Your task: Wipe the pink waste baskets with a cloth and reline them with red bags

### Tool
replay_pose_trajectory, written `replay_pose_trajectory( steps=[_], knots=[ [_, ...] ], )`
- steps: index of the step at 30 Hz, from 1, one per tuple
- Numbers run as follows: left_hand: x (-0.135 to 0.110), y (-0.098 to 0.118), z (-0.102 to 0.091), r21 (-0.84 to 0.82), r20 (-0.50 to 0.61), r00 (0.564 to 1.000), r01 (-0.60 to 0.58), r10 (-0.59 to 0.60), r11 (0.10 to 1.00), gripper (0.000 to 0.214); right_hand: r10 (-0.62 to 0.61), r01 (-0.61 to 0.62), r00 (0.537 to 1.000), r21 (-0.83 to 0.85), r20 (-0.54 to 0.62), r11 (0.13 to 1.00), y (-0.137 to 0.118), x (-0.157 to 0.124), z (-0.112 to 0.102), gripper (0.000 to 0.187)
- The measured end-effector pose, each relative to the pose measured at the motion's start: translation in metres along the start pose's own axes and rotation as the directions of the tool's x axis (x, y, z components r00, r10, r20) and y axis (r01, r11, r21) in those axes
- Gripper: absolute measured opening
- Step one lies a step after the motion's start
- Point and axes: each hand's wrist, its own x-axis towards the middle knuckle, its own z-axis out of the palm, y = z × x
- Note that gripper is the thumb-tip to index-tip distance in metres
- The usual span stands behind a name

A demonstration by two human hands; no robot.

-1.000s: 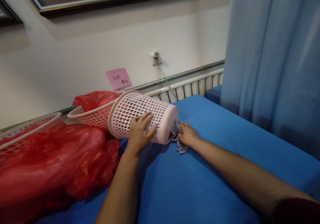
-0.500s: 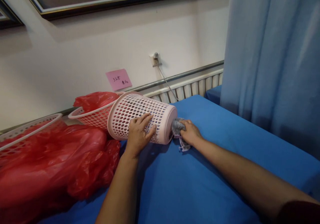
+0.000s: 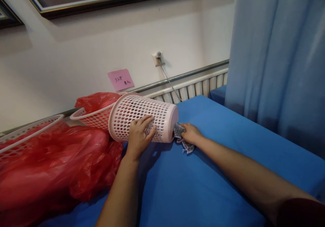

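Note:
A pale pink perforated plastic wastebasket (image 3: 162, 110) lies on its side on a blue-covered surface (image 3: 203, 186), its base turned to the right. My left hand (image 3: 141, 132) rests on the basket's near side with the fingers spread over the holes. At the base, my right hand (image 3: 190, 133) is closed on a crumpled grey patterned cloth (image 3: 179, 130), pressing it against the bottom. A loose end of the cloth hangs down onto the blue cover. The inside of the basket is mostly hidden.
Left of the basket lie red plastic bags (image 3: 56, 166), with another pink basket (image 3: 101, 117) and a pale one (image 3: 33, 132) behind. A radiator (image 3: 195, 89), a plugged-in cord (image 3: 167, 76) and a pink note (image 3: 121, 80) line the wall. A blue curtain (image 3: 274, 58) hangs at right.
My right hand and the cloth have shifted slightly across the basket's base. The basket has turned a little, showing less of its bottom. My left hand stays on its side.

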Motion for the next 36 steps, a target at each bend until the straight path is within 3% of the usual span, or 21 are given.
replay_pose_trajectory(
  steps=[2, 3, 5, 7, 9, 11, 15, 19, 23, 28, 29, 31, 33, 35, 36],
  knots=[
    [0.0, -0.005, -0.005, 0.001, -0.163, 0.983, 0.089, -0.088, 0.996, 0.032, 0.019, -0.019, 1.0, 0.011, -0.019, 1.0, 0.003, 0.001, -0.005, 0.05],
    [-0.001, -0.01, -0.008, 0.015, -0.276, 0.949, 0.165, -0.155, 0.986, 0.034, 0.026, -0.026, 0.999, 0.021, -0.033, 0.999, 0.004, 0.001, -0.007, 0.052],
    [-0.004, -0.026, -0.012, 0.012, -0.478, 0.819, 0.367, -0.318, 0.93, 0.047, 0.036, -0.033, 0.997, 0.048, -0.07, 0.998, 0.006, 0.003, -0.011, 0.054],
    [-0.008, -0.045, -0.012, -0.096, -0.531, 0.674, 0.554, -0.513, 0.827, 0.063, 0.04, -0.031, 0.992, 0.083, -0.117, 0.996, 0.007, 0.006, -0.013, 0.056],
    [-0.012, -0.063, -0.008, -0.23, -0.456, 0.589, 0.646, -0.667, 0.728, 0.063, 0.047, -0.027, 0.985, 0.122, -0.167, 0.992, 0.009, 0.009, -0.015, 0.057],
    [-0.016, -0.074, -0.001, -0.293, -0.392, 0.571, 0.666, -0.721, 0.686, 0.048, 0.062, -0.028, 0.975, 0.161, -0.213, 0.987, 0.011, 0.012, -0.015, 0.057],
    [-0.02, -0.076, 0.012, -0.307, -0.376, 0.583, 0.655, -0.72, 0.691, 0.023, 0.075, -0.01, 0.961, 0.237, -0.267, 0.971, 0.013, 0.016, -0.016, 0.058],
    [-0.021, -0.073, 0.015, -0.355, -0.388, 0.564, 0.639, -0.729, 0.683, 0.026, 0.061, 0.025, 0.964, 0.318, -0.258, 0.948, 0.013, 0.018, -0.02, 0.049],
    [-0.021, -0.079, 0.01, -0.406, -0.384, 0.544, 0.626, -0.746, 0.666, 0.027, 0.159, -0.04, 0.947, 0.39, -0.278, 0.92, 0.025, 0.018, -0.039, 0.035],
    [-0.016, -0.078, -0.005, -0.411, -0.379, 0.525, 0.642, -0.762, 0.647, 0.024, 0.274, -0.108, 0.892, 0.419, -0.36, 0.902, 0.041, 0.006, -0.064, 0.044],
    [-0.014, -0.07, -0.01, -0.387, -0.401, 0.531, 0.64, -0.746, 0.664, 0.021, 0.266, -0.098, 0.893, 0.419, -0.364, 0.903, 0.041, 0.003, -0.065, 0.048],
    [-0.008, -0.045, -0.021, -0.275, -0.475, 0.598, 0.596, -0.646, 0.754, 0.033, 0.233, -0.071, 0.904, 0.412, -0.357, 0.908, 0.036, -0.002, -0.064, 0.053],
    [-0.001, -0.011, -0.031, -0.045, -0.507, 0.767, 0.432, -0.393, 0.901, 0.054, 0.197, -0.05, 0.923, 0.403, -0.331, 0.914, 0.03, -0.005, -0.06, 0.051],
    [0.005, 0.025, -0.038, 0.014, -0.32, 0.932, 0.183, -0.169, 0.983, 0.049, 0.171, -0.045, 0.941, 0.393, -0.292, 0.919, 0.025, -0.008, -0.057, 0.049],
    [0.007, 0.039, -0.039, 0.005, -0.208, 0.974, 0.094, -0.091, 0.996, 0.048, 0.165, -0.048, 0.948, 0.389, -0.273, 0.92, 0.023, -0.009, -0.056, 0.048]
  ],
)
